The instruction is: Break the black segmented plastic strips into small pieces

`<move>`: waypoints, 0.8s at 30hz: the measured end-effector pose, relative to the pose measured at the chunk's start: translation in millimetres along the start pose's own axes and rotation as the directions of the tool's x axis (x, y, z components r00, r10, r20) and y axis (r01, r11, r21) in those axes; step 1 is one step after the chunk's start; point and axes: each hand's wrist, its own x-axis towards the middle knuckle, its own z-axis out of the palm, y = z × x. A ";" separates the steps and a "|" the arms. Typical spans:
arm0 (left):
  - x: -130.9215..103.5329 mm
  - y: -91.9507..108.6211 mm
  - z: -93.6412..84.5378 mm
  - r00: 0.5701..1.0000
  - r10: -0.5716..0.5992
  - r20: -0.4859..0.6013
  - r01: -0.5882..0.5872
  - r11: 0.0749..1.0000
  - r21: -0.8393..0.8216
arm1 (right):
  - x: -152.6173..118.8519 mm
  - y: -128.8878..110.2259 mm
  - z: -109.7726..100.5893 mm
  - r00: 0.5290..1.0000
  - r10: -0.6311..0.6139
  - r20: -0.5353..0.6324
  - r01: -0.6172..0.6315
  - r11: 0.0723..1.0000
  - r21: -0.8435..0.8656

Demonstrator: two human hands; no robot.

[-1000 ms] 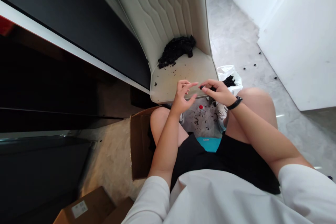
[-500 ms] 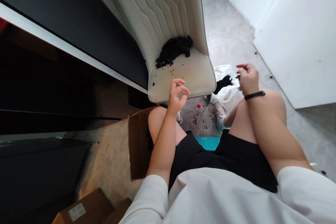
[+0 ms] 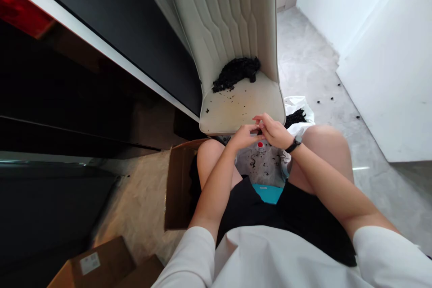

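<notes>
In front of the chair's seat edge my two hands meet, fingertips together. My left hand point(image 3: 245, 137) is closed in a pinch from the left. From the right, my right hand point(image 3: 274, 133), with a black band and watch at its wrist, closes over the same spot. Between the fingers shows a small black piece, mostly covered, its kind not clear. Behind them, on the pale padded chair point(image 3: 243, 108), lies a heap of thin black scraps point(image 3: 236, 73) with loose crumbs. A white plastic bag point(image 3: 305, 103) to the right holds many small black pieces point(image 3: 296, 118).
Under the hands, a red-capped bottle point(image 3: 260, 145) stands on the floor among curled black scraps point(image 3: 253, 161). A blue-green surface point(image 3: 269, 193) shows between my thighs. An open cardboard box point(image 3: 175, 189) sits by my left knee; another carton point(image 3: 101, 263) is lower left. A white panel point(image 3: 388, 63) stands at right.
My right hand has swung left from above the bag to meet my left hand, which has moved slightly right and down. The view has shifted a little, so the chair appears farther right.
</notes>
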 end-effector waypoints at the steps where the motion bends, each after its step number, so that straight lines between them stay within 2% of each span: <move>1: -0.7 0.9 -1.1 1.000 -0.011 -0.010 0.011 1.000 0.001 | 2.1 -2.4 0.4 1.000 -0.005 -0.010 0.005 1.000 -0.014; 4: -3.5 6.5 -4.0 0.998 -0.018 -0.057 0.020 0.999 0.030 | 7.4 -4.4 -2.7 0.998 0.009 -0.063 -0.012 0.999 -0.044; 7: -6.1 14.0 -6.8 0.996 -0.024 -0.084 0.028 0.998 0.047 | 10.4 -1.0 -7.7 0.991 0.079 -0.108 -0.083 0.996 -0.030; 9: -7.5 18.8 -9.8 0.991 0.007 -0.134 0.003 0.997 0.075 | 11.3 1.9 -10.0 0.984 0.162 -0.072 -0.161 0.987 0.028; 12: -9.0 24.6 -16.1 0.979 0.078 -0.188 -0.049 0.987 0.151 | 11.8 3.1 -10.7 0.971 0.233 0.052 -0.237 0.963 0.125; 15: -10.3 27.9 -20.8 0.988 0.105 -0.117 -0.077 0.972 0.222 | 11.9 -0.7 -8.2 0.976 0.199 0.093 -0.213 0.960 0.182; 18: -12.4 28.5 -20.6 0.995 0.079 -0.058 -0.063 0.970 0.234 | 11.9 -5.0 -4.7 0.978 0.185 0.098 -0.202 0.956 0.215; 24: -13.7 25.0 -14.6 0.994 0.047 -0.100 -0.039 0.996 0.084 | 11.8 -8.3 -0.7 0.989 0.151 0.011 -0.150 0.971 0.184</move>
